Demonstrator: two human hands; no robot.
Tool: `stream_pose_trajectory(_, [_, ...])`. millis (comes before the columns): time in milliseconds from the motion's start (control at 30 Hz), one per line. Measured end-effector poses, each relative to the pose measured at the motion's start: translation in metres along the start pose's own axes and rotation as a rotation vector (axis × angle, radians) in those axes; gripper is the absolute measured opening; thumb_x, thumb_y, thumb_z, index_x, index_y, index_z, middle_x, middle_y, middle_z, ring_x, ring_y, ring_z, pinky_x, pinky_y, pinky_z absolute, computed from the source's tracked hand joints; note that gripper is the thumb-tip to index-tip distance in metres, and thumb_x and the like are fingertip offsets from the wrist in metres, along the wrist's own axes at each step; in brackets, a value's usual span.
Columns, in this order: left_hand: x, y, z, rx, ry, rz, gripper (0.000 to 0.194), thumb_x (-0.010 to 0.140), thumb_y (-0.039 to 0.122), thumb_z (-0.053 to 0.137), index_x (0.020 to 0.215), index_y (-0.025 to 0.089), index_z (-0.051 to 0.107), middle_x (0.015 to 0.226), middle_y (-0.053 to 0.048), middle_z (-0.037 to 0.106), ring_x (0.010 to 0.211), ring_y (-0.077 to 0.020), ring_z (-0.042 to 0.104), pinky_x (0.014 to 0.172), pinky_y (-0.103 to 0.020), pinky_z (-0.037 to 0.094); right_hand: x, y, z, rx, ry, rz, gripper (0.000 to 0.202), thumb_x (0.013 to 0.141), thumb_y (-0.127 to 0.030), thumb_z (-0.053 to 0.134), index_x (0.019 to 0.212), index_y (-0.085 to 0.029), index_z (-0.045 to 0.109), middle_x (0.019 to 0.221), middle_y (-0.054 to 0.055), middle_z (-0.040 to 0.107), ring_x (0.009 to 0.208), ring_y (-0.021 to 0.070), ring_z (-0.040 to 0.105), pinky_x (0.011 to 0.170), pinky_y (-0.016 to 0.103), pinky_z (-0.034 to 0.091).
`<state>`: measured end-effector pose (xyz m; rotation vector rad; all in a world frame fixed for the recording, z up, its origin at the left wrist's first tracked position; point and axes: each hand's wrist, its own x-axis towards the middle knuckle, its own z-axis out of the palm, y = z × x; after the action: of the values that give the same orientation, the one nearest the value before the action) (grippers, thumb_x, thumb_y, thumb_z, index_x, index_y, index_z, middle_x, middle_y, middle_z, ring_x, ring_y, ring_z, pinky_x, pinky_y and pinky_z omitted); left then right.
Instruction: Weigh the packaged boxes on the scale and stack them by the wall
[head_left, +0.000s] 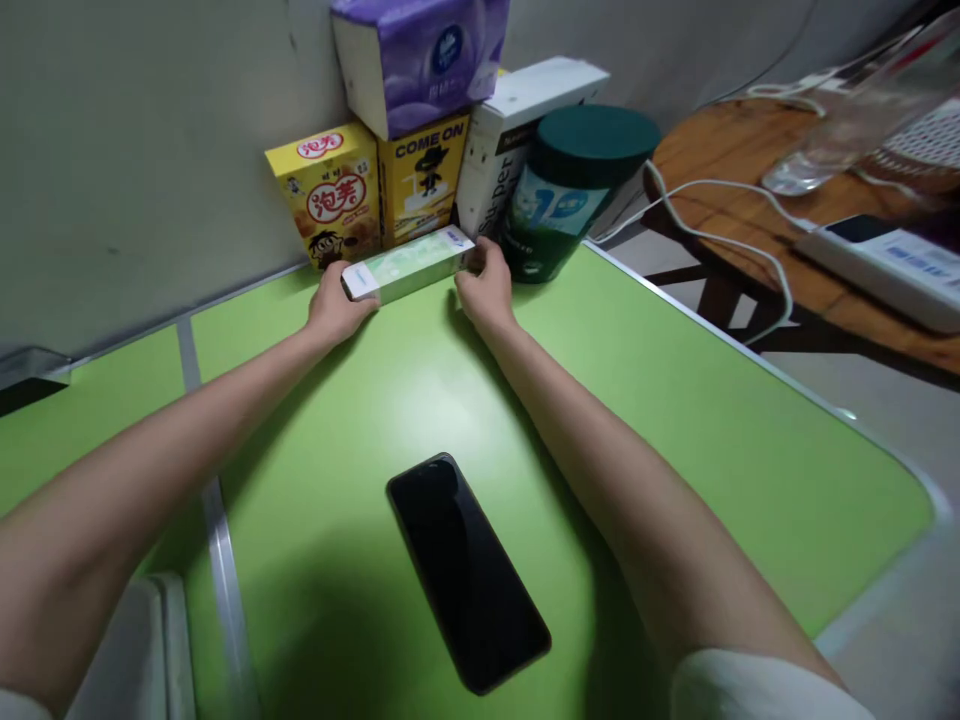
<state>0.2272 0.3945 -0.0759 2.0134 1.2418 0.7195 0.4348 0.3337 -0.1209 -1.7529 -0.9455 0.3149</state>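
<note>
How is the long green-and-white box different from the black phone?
The long box is pale green and white, but the phone has a dark, shiny screen. The long box is thick, while the phone is thin and flat. The long box has the left hand at one end and the right hand at the other; no hand touches the phone. Both are longer than they are wide.

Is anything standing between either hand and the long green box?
Nothing visible. The left hand is at one end of the long green box, the right hand at the other; the black phone lies nearer the camera.
</note>
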Motion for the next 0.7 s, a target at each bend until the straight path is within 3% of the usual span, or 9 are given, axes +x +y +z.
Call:
stream_pose_trajectory(100, [-0.024, 0.009, -0.020, 0.054, -0.041, -0.117, 0.061, 0.063, 0.017, 0.079, 0.119, 0.018, 0.055, 0.111, -0.012, 0.068, 0.102, -0.0296, 0.065, 0.093, -0.047, 0.052, -0.013, -0.003, -0.015, -0.013, -0.055, 0.009, 0.059, 0.073, -0.014, 0.056, 0.132, -0.011, 0.050, 0.123, 0.017, 0.061, 0.109, 0.0265, 0.062, 0.102, 0.046, 0.049])
stream_pose_trajectory(167, [-0.051, 0.014, -0.043, 0.070, -0.093, -0.138, 0.058, 0.064, 0.019, 0.079, 0.118, 0.018, 0.056, 0.099, -0.008, 0.069, 0.090, -0.0264, 0.066, 0.084, -0.043, 0.054, -0.030, -0.012, -0.032, 0.023, -0.177, -0.004, 0.062, 0.071, -0.019, 0.062, 0.132, -0.014, 0.052, 0.120, 0.015, 0.061, 0.094, 0.0241, 0.065, 0.090, 0.045, 0.055])
stream_pose_trajectory(300, [-0.127, 0.015, -0.108, 0.079, -0.163, -0.160, 0.060, 0.062, 0.029, 0.079, 0.118, 0.022, 0.057, 0.087, -0.001, 0.067, 0.078, -0.0232, 0.065, 0.072, -0.037, 0.055, -0.084, -0.054, -0.065, 0.186, -0.624, -0.079, 0.067, 0.065, -0.027, 0.072, 0.129, -0.022, 0.055, 0.124, 0.010, 0.061, 0.079, 0.0197, 0.065, 0.076, 0.042, 0.060])
stream_pose_trajectory(400, [-0.195, 0.012, -0.169, 0.033, -0.188, -0.259, 0.067, 0.058, 0.036, 0.081, 0.120, 0.026, 0.057, 0.101, -0.004, 0.069, 0.086, -0.0250, 0.066, 0.076, -0.040, 0.056, -0.134, -0.106, -0.075, 0.207, -0.897, -0.138, 0.053, 0.068, -0.031, 0.074, 0.118, -0.022, 0.060, 0.101, 0.005, 0.069, 0.081, 0.0226, 0.067, 0.075, 0.041, 0.059])
stream_pose_trajectory(467, [-0.241, 0.011, -0.211, 0.054, -0.188, -0.358, 0.067, 0.057, 0.037, 0.082, 0.120, 0.029, 0.059, 0.109, -0.005, 0.069, 0.094, -0.0281, 0.066, 0.076, -0.043, 0.057, -0.169, -0.143, -0.072, 0.117, -0.961, -0.207, 0.046, 0.069, -0.035, 0.077, 0.111, -0.023, 0.061, 0.091, 0.004, 0.069, 0.080, 0.0236, 0.066, 0.071, 0.039, 0.059])
stream_pose_trajectory(567, [-0.305, 0.000, -0.267, 0.096, -0.164, -0.479, 0.061, 0.057, 0.036, 0.082, 0.115, 0.036, 0.063, 0.114, -0.006, 0.069, 0.102, -0.0315, 0.063, 0.074, -0.044, 0.058, -0.220, -0.185, -0.053, 0.024, -1.030, -0.366, 0.042, 0.070, -0.038, 0.079, 0.103, -0.022, 0.059, 0.093, 0.006, 0.066, 0.081, 0.0227, 0.063, 0.070, 0.037, 0.057])
stream_pose_trajectory(633, [-0.342, -0.015, -0.290, 0.098, -0.147, -0.519, 0.058, 0.059, 0.036, 0.081, 0.114, 0.038, 0.064, 0.113, -0.005, 0.069, 0.102, -0.0322, 0.063, 0.073, -0.045, 0.058, -0.252, -0.199, -0.034, 0.018, -1.085, -0.446, 0.040, 0.072, -0.039, 0.078, 0.101, -0.021, 0.057, 0.098, 0.008, 0.063, 0.082, 0.0214, 0.062, 0.070, 0.036, 0.056])
stream_pose_trajectory(700, [-0.370, -0.033, -0.299, 0.086, -0.149, -0.543, 0.058, 0.061, 0.037, 0.080, 0.117, 0.037, 0.063, 0.112, -0.005, 0.069, 0.100, -0.0320, 0.063, 0.074, -0.045, 0.058, -0.279, -0.203, -0.017, -0.002, -1.141, -0.473, 0.039, 0.075, -0.039, 0.077, 0.102, -0.021, 0.055, 0.100, 0.009, 0.061, 0.081, 0.0212, 0.061, 0.068, 0.037, 0.056])
